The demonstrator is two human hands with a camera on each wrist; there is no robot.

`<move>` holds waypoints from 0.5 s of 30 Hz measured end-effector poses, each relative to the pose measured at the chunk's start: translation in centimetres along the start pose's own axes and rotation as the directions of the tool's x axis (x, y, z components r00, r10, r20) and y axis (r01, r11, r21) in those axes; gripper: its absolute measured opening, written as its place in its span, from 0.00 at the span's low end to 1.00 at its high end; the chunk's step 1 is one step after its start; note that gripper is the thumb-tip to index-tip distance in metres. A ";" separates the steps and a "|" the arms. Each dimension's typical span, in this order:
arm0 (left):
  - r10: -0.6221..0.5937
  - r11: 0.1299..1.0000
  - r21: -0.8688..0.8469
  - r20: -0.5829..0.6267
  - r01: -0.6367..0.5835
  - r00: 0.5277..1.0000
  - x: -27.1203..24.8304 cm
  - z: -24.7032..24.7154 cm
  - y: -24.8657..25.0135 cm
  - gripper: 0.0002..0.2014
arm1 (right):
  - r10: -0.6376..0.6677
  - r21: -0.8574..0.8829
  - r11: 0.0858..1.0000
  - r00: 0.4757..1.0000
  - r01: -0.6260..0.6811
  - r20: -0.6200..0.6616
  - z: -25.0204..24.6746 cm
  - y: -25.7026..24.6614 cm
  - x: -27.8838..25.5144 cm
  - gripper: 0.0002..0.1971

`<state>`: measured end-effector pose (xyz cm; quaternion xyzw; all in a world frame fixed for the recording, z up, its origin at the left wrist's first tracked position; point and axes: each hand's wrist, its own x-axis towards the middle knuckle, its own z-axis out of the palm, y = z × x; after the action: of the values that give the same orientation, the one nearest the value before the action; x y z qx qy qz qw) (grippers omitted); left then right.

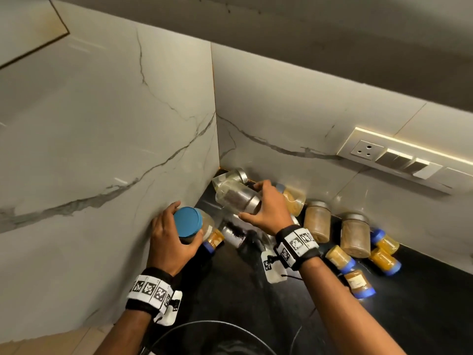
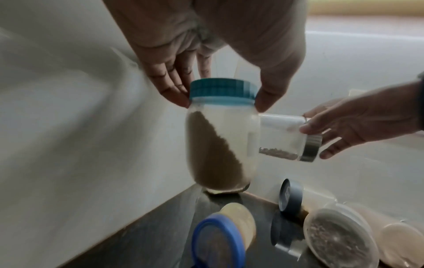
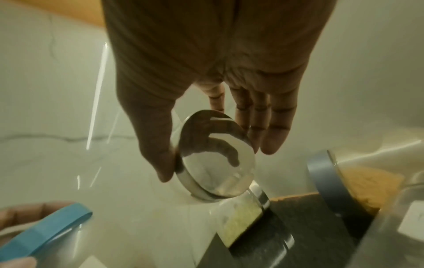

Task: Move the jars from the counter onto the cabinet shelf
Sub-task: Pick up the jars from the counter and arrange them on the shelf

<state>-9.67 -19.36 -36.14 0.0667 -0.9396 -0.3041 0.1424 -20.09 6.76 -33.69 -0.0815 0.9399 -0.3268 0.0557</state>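
The left hand [image 1: 171, 237] is reaching down by the marble side wall [image 1: 102, 149], fingers and thumb curling round the ribbed blue lid of a clear jar [image 2: 221, 137]; the jar is hanging upright above the counter [image 1: 256, 316], and the brown powder inside is lying in a slope against one side. The right hand [image 1: 268, 208] is stretching forward toward the corner, thumb on one edge and fingers spread over the other edge of a shiny metal lid, gripping a steel-lid jar [image 1: 236, 198] that is tilting nearly onto its side in the air, a thin layer of dark grains sitting along its lower wall. Both wrists are wearing black bands with printed black-and-white squares.

On the dark, glossy counter other jars are standing along the back wall: two glass jars [image 1: 317, 221] with grey lids and tan powder, and small blue-capped jars [image 1: 385, 260] of yellow powder lying tipped over. Another clear jar [image 1: 230, 176] is resting in the corner. A switch panel [image 1: 394, 160] is sitting on the back wall
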 end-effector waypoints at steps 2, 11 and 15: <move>0.032 0.999 -0.040 -0.040 -0.034 0.999 -0.1 -1.0 0.9 0.40 | -0.002 0.055 0.998 0.998 0.005 -0.058 -2.0 -0.4 -2.3 0.40; 0.233 0.954 -0.162 -0.129 -0.252 0.964 -2.1 -6.1 6.5 0.34 | -0.097 0.111 0.983 0.926 0.147 -0.365 -9.2 -2.2 -13.6 0.32; 0.314 0.922 -0.186 -0.158 -0.341 0.936 -3.5 -9.9 9.8 0.36 | -0.167 0.042 0.977 0.877 0.208 -0.450 -12.2 -5.1 -18.1 0.31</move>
<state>-3.68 -16.20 -23.49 -0.0880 -0.8892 -0.3687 0.2561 -3.67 13.63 -20.03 -0.0929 0.9000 -0.3820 -0.1884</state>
